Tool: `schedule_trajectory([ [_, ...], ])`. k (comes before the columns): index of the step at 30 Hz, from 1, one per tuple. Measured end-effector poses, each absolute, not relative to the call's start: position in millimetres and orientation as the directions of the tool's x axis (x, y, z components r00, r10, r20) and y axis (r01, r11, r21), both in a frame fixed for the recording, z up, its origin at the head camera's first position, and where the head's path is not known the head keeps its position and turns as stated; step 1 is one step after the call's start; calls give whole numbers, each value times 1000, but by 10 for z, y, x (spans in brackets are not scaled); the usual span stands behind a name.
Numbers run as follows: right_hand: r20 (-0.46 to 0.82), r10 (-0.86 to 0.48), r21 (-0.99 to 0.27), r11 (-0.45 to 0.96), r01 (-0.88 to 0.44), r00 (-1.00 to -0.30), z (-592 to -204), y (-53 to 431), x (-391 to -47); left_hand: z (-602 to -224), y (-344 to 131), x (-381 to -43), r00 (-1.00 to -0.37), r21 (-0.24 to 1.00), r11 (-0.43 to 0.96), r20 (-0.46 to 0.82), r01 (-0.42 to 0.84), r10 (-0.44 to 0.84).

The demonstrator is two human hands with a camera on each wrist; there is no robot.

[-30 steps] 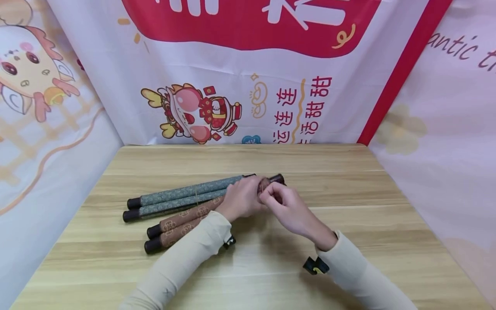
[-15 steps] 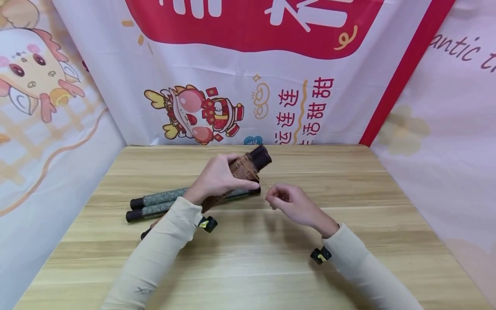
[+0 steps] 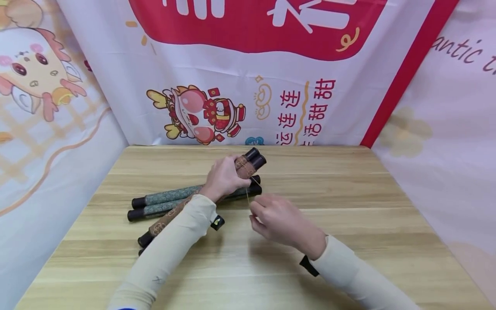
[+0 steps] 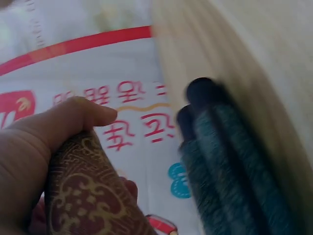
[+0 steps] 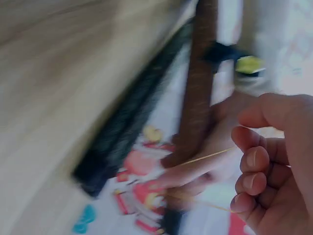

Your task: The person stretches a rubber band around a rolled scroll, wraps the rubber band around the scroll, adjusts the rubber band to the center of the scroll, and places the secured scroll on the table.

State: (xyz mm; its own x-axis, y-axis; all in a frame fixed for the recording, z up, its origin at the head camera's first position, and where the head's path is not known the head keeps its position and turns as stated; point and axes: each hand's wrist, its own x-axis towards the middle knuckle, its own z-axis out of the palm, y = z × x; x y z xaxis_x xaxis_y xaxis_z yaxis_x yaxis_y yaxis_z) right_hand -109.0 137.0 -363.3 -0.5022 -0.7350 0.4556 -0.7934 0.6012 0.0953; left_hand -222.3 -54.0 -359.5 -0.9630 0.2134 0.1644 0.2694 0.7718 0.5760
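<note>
My left hand (image 3: pixel 224 176) grips a pair of brown patterned scroll rolls (image 3: pixel 166 223) near their far end, where the dark end knobs stick out. In the left wrist view, the thumb lies over a brown roll (image 4: pixel 88 200) with gold motifs. My right hand (image 3: pixel 284 219), just right of it, pinches a thin yellowish cord (image 3: pixel 248 196) that runs taut toward the brown rolls. The right wrist view shows two strands of this cord (image 5: pixel 210 155) reaching the curled fingers. Beneath the brown rolls, a pair of teal patterned scroll rolls (image 3: pixel 166 204) lies on the table.
The wood-grain table (image 3: pixel 348 193) carries the scrolls left of centre. A printed white and red cloth (image 3: pixel 248 99) hangs upright at its back edge. More printed cloths stand along the left (image 3: pixel 66 142) and right (image 3: pixel 430 142) sides.
My left hand has raised and swung the far end of the brown rolls away from me, across the teal pair. My right hand has drawn the cord out from them, toward the near side.
</note>
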Motion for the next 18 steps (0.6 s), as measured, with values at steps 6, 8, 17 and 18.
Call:
schedule_trajectory([
  [6, 473, -781, 217, 551, -806, -407, -3478, 1267, -1036, -3756, -366, -2263, -951, 545, 781, 211, 306, 225],
  [8, 460, -763, 188, 583, -790, -454, -3486, 1303, -1057, -3802, -352, -2273, -943, 535, 778, 229, 330, 242],
  [17, 305, -667, 85, 730, -678, -680, -3758, 1742, -1259, -3844, -450, -2307, -904, 452, 783, 229, 427, 360],
  [18, 291, -659, 76, 738, -670, -694, -3798, 1806, -1290, -3836, -465, -2303, -901, 439, 787, 229, 434, 369],
])
